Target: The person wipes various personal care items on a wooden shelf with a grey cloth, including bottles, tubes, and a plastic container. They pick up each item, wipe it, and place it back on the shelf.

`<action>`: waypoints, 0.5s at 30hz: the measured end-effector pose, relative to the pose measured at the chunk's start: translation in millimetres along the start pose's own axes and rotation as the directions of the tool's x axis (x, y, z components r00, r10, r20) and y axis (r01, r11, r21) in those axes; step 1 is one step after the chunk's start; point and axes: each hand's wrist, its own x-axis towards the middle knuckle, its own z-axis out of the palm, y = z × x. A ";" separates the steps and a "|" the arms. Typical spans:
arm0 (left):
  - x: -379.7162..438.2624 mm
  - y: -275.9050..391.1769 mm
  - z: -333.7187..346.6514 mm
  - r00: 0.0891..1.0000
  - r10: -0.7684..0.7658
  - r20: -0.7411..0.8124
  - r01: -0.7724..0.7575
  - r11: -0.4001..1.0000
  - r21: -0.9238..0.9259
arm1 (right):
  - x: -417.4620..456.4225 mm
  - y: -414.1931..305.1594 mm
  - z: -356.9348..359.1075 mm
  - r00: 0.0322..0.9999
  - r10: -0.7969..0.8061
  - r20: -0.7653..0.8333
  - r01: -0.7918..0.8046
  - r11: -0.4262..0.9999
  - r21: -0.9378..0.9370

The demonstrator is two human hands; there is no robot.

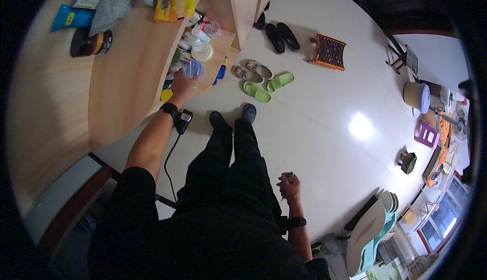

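Note:
My left hand point(183, 84) reaches into a wooden cabinet compartment and touches a clear container with a blue lid point(194, 69). Whether its fingers grip that container cannot be told. Around it in the compartment are a white round-lidded tub point(202, 51), a white bottle point(200, 34), a pink-and-clear container point(212, 29) and a yellow lid point(166, 95). My right hand point(290, 187) hangs beside my right leg, its fingers closed around a small crumpled greyish item point(290, 177) whose kind is unclear. A black device with a cable point(184, 121) hangs by my left wrist.
On the cabinet top point(125, 70) lie a grey knitted item point(118, 4), a yellow packet point(175, 0), a blue tube point(72, 17) and a dark jar point(91, 42). Green slippers point(280, 81), patterned shoes point(260, 69), black slippers point(282, 37) and a woven-top stool point(328, 53) stand on the floor ahead.

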 end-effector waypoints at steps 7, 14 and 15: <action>-1.5 15.2 17.7 0.990 -0.137 -0.027 0.137 0.991 -0.006 | -3.1 14.2 2.5 0.998 0.056 -0.012 -0.054 0.993 0.102; -6.0 2.4 14.1 0.993 -0.041 -0.113 0.038 0.999 -0.023 | 3.1 -4.2 1.0 0.999 0.040 0.036 -0.040 0.999 -0.006; -8.0 0.2 13.7 0.990 -0.047 -0.131 0.048 0.999 0.006 | 3.9 -6.1 2.7 0.998 0.044 0.036 -0.044 0.999 -0.009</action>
